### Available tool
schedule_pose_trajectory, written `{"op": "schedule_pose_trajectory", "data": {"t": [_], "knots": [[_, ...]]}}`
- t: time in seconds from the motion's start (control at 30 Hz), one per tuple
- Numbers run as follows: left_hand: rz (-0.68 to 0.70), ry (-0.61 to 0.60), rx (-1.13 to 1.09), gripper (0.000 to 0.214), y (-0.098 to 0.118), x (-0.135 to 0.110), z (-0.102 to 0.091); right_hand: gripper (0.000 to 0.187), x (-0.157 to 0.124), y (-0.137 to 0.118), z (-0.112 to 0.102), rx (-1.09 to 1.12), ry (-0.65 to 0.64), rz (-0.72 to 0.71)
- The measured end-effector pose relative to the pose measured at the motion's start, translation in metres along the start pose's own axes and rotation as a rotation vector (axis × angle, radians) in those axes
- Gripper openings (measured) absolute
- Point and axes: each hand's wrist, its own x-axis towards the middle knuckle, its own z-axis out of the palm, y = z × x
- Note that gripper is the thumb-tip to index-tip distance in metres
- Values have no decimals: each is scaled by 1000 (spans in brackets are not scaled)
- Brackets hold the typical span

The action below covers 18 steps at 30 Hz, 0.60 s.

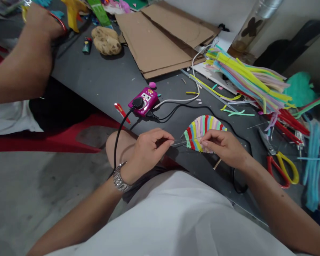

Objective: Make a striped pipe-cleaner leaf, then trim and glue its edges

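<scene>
Grey worktable (96,89), striped piece in hand

Far left: another person's hand (42,23).
Centre: magenta power socket (145,102), one black plug in.
Next: left hand (148,146), thumb and finger pinched on thin wires (178,140).
Then: striped piece (202,125), partly beneath the right hand (225,146); coloured rows look complete, but wires extend loose leftward, so fastening seems unfinished.
Right hand: fingertips together, seemingly on the same wires.
Far right: bundled fuzzy stems (248,78); scissors (285,167), unheld.
</scene>
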Motion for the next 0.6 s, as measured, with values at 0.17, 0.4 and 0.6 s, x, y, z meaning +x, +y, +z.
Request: {"op": "schedule_pose_trajectory", "data": {"t": [0.17, 0.4, 0.6], "knots": [[-42, -31, -56, 11, 7, -4, 10, 14, -10, -4, 10, -173, 13, -140], [-27, -82, -80, 12, 6, -9, 21, 16, -19, -2, 23, -468, 58, -450], [-30, -61, -49, 10, 4, -10, 7, 15, -20, -2, 23, -422, 60, -459]]}}
